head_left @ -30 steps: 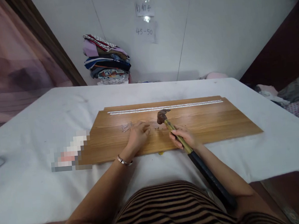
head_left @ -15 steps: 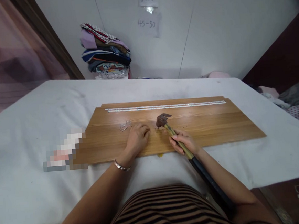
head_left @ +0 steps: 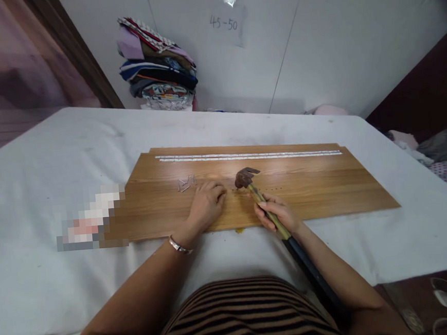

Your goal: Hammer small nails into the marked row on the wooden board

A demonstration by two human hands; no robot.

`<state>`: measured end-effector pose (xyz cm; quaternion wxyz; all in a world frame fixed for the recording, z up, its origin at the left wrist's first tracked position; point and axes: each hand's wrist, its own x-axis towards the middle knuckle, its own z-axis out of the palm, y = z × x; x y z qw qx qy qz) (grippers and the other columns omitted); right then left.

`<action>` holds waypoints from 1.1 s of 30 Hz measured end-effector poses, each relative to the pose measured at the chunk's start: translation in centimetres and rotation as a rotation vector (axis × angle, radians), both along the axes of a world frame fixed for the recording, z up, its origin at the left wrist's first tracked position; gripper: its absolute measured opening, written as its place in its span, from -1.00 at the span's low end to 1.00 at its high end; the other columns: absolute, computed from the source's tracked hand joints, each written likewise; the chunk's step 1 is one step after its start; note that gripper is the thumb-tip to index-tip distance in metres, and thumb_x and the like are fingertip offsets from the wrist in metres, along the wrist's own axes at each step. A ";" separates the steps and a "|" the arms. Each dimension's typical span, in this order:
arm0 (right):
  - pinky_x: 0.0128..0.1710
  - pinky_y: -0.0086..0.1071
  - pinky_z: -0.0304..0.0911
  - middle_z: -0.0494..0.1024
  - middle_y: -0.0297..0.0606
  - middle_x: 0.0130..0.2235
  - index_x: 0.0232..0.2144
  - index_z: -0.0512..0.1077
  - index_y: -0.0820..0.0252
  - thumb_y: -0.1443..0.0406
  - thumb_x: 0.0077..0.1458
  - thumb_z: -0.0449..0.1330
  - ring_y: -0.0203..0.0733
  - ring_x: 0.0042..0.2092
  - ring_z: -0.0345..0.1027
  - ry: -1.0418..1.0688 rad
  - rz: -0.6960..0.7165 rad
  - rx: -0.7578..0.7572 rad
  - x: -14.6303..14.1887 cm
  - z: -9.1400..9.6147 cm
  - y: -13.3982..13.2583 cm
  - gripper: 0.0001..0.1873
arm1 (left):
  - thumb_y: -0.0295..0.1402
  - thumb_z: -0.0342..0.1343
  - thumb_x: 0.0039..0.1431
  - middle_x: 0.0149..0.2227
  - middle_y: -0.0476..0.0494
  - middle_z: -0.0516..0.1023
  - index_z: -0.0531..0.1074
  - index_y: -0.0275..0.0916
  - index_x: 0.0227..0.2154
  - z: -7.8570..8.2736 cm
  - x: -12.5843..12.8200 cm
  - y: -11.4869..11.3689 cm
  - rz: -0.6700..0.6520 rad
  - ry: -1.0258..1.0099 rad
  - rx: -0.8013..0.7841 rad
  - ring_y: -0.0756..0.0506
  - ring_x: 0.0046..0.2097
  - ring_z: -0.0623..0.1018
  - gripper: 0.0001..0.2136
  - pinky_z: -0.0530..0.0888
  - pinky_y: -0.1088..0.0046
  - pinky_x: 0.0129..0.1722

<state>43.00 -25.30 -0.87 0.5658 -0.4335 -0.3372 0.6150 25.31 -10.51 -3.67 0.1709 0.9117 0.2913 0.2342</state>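
A long wooden board (head_left: 325,188) lies on the white table (head_left: 33,167). My right hand (head_left: 277,212) is closed round the handle of a rusty claw hammer (head_left: 246,177), whose head rests low over the board near a row of small dots. Just left of the hammer head, my left hand (head_left: 206,202) rests on the board, its fingers curled in a pinch; what they hold is too small to make out. A few loose nails (head_left: 186,183) lie on the board left of that hand. A thin white strip (head_left: 246,156) runs along the board's far edge.
A pile of folded clothes (head_left: 158,74) stands against the white wall behind the table. A blurred-out object (head_left: 90,219) lies on the table left of the board. A paper note reading 45-50 (head_left: 227,22) is stuck on the wall. Bedding shows at the right edge.
The hammer head has come down a little toward the board. My left hand stays pinched in place. The view has tilted slightly downward.
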 end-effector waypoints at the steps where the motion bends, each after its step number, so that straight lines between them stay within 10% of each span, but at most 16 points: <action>1: -0.80 -0.53 -0.10 0.35 -0.50 -0.57 -0.26 0.32 0.20 0.17 0.03 0.21 -0.49 -0.76 0.01 -0.014 0.005 -0.009 0.0 -0.1 0.0 -0.73 | -0.44 0.00 0.19 -0.16 -0.15 0.55 0.51 -0.20 -0.34 0.0 0.0 0.0 -0.001 -0.003 -0.004 -0.18 -0.07 0.46 -0.83 0.34 0.20 0.01; 33: -0.82 -0.55 -0.04 0.38 -0.51 -0.54 -0.20 0.32 0.19 0.15 0.01 0.20 -0.47 -0.74 0.09 0.027 -0.123 0.052 1.4 -0.3 0.8 -0.66 | -0.33 0.02 0.19 -0.24 -0.15 0.58 0.50 -0.24 -0.29 1.0 -0.3 0.1 0.066 -0.216 -0.227 -0.11 -0.19 0.52 -0.82 0.42 0.33 -0.12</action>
